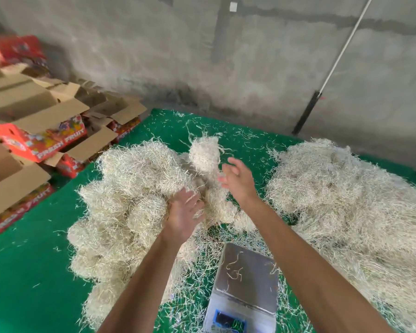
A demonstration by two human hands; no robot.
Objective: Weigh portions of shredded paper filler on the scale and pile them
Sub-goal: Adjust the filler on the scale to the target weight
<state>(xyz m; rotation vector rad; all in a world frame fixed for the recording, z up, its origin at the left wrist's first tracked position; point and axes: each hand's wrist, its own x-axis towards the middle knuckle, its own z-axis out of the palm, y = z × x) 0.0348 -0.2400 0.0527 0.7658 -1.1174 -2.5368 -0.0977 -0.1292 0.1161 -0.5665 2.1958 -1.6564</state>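
Observation:
A clump of pale shredded paper point(204, 153) hangs in the air above the far end of the left pile point(130, 188), free of both hands. My left hand point(184, 213) is spread with fingers straight, just in front of that pile. My right hand point(238, 179) is raised beside the clump, fingers loosely extended, holding nothing. The scale point(246, 280) stands near me between my forearms; its steel platter carries only a few stray strands. A larger heap of shredded paper point(346, 200) lies to the right.
Everything rests on a green mat point(34, 272) strewn with loose strands. Stacked open cardboard fruit boxes point(34, 131) fill the left side. A grey concrete wall point(226, 56) runs behind, with a white pole point(341, 51) leaning against it.

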